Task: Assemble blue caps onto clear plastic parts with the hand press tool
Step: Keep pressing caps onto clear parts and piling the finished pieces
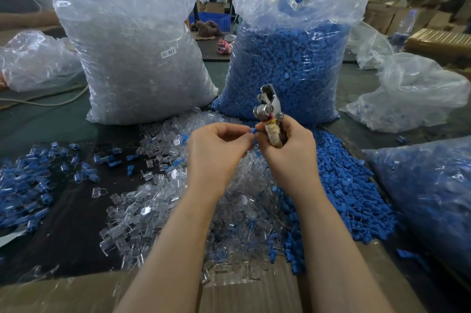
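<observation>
Two hands: both are meeting at the centre of the frame, above the loose heaps, knuckles turned toward the camera.
Left hand [219, 145]: its fingers are curling inward and pinching a small blue cap [254, 131] at the fingertips; whether a clear part is tucked in with it cannot be told.
Right hand [288, 145]: it is gripping the wrapped handle of the hand press tool [269, 111], and its thumb and forefinger seem to be touching the same blue cap.
Step in hand: by my reading, the person is seating a cap by finger before the tool is brought to bear; the press itself is not yet being made.
Next move: it is likely calling for the joined piece to be carried up into the metal head and the handles to be squeezed, with the cap kept square so it is not going in crooked.
Tool axis: its long axis is running near vertical, metal head pointing toward the top of the frame, handle end pointing down into the palm.
Cap axis: it is lying roughly crosswise between the two hands; its open end is too small to make out.
Clear parts pile [193, 200]: it is spreading under the forearms, lower centre.
Blue caps pile [349, 192]: it is lying right of centre, touching the clear heap.
Finished pieces [28, 185]: blue-and-clear items are lying at the left edge, seemingly assembled.
Supply bags: the clear-parts bag [132, 44] is standing upper left, the blue-caps bag [288, 57] upper centre-right.
</observation>
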Motion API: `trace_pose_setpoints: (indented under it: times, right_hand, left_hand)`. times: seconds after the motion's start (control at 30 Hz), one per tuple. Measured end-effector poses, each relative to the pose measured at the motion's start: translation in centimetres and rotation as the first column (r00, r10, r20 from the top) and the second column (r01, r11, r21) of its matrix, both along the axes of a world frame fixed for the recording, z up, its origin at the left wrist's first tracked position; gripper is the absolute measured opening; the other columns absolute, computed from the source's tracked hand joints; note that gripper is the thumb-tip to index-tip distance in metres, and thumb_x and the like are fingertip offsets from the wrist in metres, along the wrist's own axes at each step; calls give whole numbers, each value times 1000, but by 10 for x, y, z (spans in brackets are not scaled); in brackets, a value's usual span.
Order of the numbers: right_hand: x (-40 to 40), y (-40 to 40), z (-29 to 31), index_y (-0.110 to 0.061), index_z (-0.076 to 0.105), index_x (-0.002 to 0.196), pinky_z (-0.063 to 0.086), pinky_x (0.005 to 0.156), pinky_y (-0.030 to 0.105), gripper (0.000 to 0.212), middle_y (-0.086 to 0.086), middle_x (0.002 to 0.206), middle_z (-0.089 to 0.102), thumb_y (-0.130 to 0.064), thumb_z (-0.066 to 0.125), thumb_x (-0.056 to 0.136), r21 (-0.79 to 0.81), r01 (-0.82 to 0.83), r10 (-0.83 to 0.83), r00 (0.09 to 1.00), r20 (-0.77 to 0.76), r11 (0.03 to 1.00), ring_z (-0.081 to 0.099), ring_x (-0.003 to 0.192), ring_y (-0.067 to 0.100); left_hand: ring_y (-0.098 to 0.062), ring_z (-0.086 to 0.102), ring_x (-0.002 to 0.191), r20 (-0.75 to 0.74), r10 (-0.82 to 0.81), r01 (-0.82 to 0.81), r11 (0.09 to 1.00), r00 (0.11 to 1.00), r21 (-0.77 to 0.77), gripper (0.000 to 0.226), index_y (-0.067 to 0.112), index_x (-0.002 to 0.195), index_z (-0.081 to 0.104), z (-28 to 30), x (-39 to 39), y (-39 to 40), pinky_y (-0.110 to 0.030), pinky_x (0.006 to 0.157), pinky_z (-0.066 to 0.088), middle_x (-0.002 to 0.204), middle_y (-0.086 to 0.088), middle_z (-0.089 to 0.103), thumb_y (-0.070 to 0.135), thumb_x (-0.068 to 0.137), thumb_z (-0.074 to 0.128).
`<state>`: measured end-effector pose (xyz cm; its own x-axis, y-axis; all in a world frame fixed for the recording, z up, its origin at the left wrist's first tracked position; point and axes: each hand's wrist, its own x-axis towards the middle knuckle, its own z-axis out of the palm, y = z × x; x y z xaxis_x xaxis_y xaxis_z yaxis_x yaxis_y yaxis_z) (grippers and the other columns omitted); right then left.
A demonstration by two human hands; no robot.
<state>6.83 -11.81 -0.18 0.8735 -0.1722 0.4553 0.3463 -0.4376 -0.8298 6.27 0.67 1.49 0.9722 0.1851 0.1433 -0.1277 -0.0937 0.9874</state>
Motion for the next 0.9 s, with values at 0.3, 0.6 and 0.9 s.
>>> trace_pose_setpoints:
  times: [0.3,0.6,0.9]
  right_hand:
    - [2,-4,2,-34,66,81,45,55,18,24,-20,70,66,-11,68,84,58,-85,87,996,-29,995,57,59,1]
    - [1,-8,5,-28,69,88,46,58,14,15,-16,75,69,-14,67,87,105,-172,183,978,-100,979,60,65,0]
    - [-3,-24,2,-23,68,88,50,65,21,18,-10,75,67,-6,65,85,33,-295,291,908,-300,955,60,69,4]
  left_hand:
    - [-2,68,64,62,39,-44,995,997,86,15,25,76,75,-1,0,-2,-18,61,54,67,10,73,10,77,78]
    - [-7,70,69,94,94,-106,985,991,137,10,24,77,73,-2,0,0,-27,70,58,69,7,72,17,79,80]
    - [-7,70,63,82,6,9,985,997,-173,12,12,82,70,3,1,7,-15,61,54,67,3,71,0,85,70]
